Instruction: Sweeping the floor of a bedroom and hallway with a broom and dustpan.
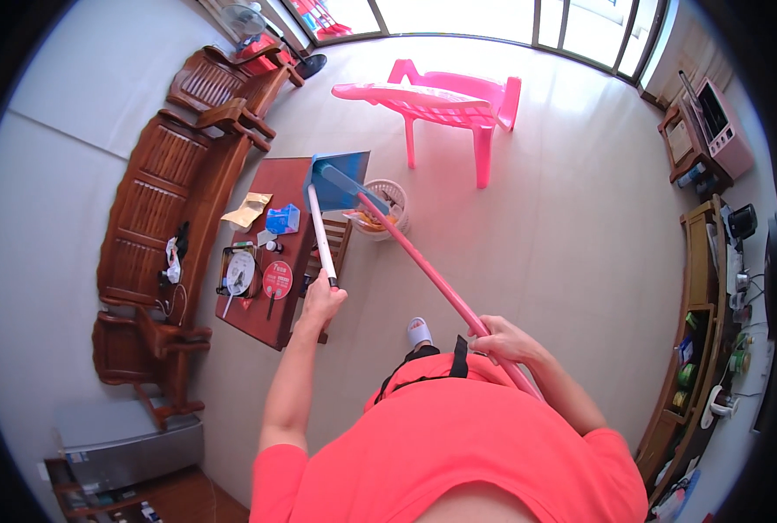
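Note:
My left hand [323, 302] is closed round the white handle of a blue dustpan [354, 163], which shows beside the far corner of the dark red table. My right hand [504, 340] grips the long pink pole of a broom [425, 268], near my waist. The broom's pale blue head reaches into the dustpan, so part of the pan's inside is hidden. Right beside and partly behind the dustpan and pole stands a white lattice waste basket [399, 196] with a liner and some litter in it.
The red table [275, 187] carries a blue tissue box [282, 220], a round red fan [277, 280] and a tray. A wooden sofa [157, 209] lines the left wall. Ahead is a pink plastic chair [484, 113]; a wooden cabinet [698, 288] runs along the right.

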### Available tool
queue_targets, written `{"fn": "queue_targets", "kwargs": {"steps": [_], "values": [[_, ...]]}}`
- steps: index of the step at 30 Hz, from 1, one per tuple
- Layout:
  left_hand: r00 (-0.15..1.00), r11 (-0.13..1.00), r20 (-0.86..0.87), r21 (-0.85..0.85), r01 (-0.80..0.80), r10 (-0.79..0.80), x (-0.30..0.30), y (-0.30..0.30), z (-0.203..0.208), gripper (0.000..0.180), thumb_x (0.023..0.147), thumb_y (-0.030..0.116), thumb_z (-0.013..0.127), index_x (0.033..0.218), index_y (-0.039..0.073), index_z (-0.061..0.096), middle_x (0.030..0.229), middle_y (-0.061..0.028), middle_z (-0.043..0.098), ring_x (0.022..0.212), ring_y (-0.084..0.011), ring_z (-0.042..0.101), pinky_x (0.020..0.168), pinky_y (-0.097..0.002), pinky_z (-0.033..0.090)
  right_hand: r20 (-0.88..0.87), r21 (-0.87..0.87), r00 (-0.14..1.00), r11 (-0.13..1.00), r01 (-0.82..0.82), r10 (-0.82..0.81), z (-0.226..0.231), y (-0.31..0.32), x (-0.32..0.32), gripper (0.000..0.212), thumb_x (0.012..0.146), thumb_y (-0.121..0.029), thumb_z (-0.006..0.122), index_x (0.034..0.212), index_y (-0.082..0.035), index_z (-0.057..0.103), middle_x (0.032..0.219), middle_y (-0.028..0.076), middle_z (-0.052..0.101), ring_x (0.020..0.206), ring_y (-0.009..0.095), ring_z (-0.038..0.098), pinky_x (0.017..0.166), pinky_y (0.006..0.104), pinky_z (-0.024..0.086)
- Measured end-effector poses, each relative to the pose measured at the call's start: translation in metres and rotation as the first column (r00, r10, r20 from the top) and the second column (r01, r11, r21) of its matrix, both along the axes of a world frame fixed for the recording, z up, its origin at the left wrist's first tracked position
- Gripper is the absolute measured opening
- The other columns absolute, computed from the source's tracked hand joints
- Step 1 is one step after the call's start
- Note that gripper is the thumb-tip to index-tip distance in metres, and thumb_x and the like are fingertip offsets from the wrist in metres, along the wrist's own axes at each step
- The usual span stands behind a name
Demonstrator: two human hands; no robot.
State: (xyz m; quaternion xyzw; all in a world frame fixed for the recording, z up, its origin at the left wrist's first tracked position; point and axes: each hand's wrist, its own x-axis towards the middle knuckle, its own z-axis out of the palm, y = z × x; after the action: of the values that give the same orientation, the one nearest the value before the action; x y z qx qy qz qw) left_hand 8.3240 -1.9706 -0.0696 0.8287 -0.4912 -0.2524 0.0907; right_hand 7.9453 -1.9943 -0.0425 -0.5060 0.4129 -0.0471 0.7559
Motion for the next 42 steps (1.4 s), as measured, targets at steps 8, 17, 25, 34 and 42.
{"fn": "queue_targets", "kwargs": {"steps": [8, 17, 25, 34, 42], "values": [[0.994, 0.998, -0.088, 0.029, -0.056, 0.058, -0.003, -0.007, 0.007, 0.039, 0.065, 0.016, 0.058, 0.097, -0.002, 0.046, 0.077, -0.0219, 0.060, 0.078, -0.0386, 0.059, 0.071, -0.0439, 0.046, -0.016, 0.021, 0.997, 0.997, 0.071, -0.071, 0.006, 0.000, 0.002, 0.029, 0.069, -0.012, 0.059, 0.092, 0.004, 0.048, 0.065, 0.003, 0.047, 0.046, 0.011, 0.048, 0.040, 0.0261, 0.040], [1.000, 0.999, -0.006, -0.022, 0.031, -0.031, -0.022, -0.020, 0.038, 0.042, 0.065, 0.014, 0.058, 0.102, -0.002, 0.045, 0.074, -0.0198, 0.060, 0.075, -0.0365, 0.060, 0.068, -0.0448, 0.046, -0.287, -0.308, 0.944, 0.917, -0.252, 0.162, -0.048, -0.001, 0.020, 0.032, 0.070, -0.017, 0.057, 0.091, 0.005, 0.048, 0.073, 0.017, 0.054, 0.062, 0.026, 0.058, 0.056, 0.0356, 0.046], [0.990, 0.993, 0.113, -0.073, 0.091, -0.082, -0.017, -0.018, 0.034, 0.034, 0.065, 0.014, 0.056, 0.095, 0.000, 0.044, 0.070, -0.0207, 0.057, 0.072, -0.0396, 0.057, 0.064, -0.0467, 0.043, -0.299, -0.406, 0.942, 0.874, -0.267, 0.149, -0.077, 0.003, 0.015, 0.028, 0.069, -0.015, 0.058, 0.088, 0.005, 0.049, 0.074, 0.018, 0.055, 0.065, 0.027, 0.058, 0.059, 0.0363, 0.046], [0.982, 0.992, 0.147, -0.023, 0.125, -0.120, -0.001, 0.007, 0.052, 0.045, 0.065, 0.011, 0.057, 0.104, -0.006, 0.044, 0.073, -0.0214, 0.059, 0.074, -0.0382, 0.059, 0.068, -0.0456, 0.046, -0.117, -0.105, 0.991, 0.992, -0.075, 0.063, -0.035, 0.002, -0.011, 0.026, 0.067, -0.016, 0.059, 0.083, 0.003, 0.051, 0.069, 0.011, 0.053, 0.064, 0.018, 0.053, 0.057, 0.0302, 0.042], [0.982, 0.992, 0.147, 0.031, 0.119, -0.122, -0.007, -0.004, 0.037, 0.048, 0.065, 0.011, 0.056, 0.106, -0.009, 0.042, 0.075, -0.0227, 0.059, 0.074, -0.0394, 0.058, 0.070, -0.0454, 0.048, -0.069, -0.141, 0.991, 0.983, -0.121, 0.112, -0.029, -0.005, -0.003, 0.026, 0.069, -0.016, 0.058, 0.085, 0.003, 0.049, 0.067, 0.007, 0.049, 0.055, 0.015, 0.051, 0.051, 0.0290, 0.042]]}}
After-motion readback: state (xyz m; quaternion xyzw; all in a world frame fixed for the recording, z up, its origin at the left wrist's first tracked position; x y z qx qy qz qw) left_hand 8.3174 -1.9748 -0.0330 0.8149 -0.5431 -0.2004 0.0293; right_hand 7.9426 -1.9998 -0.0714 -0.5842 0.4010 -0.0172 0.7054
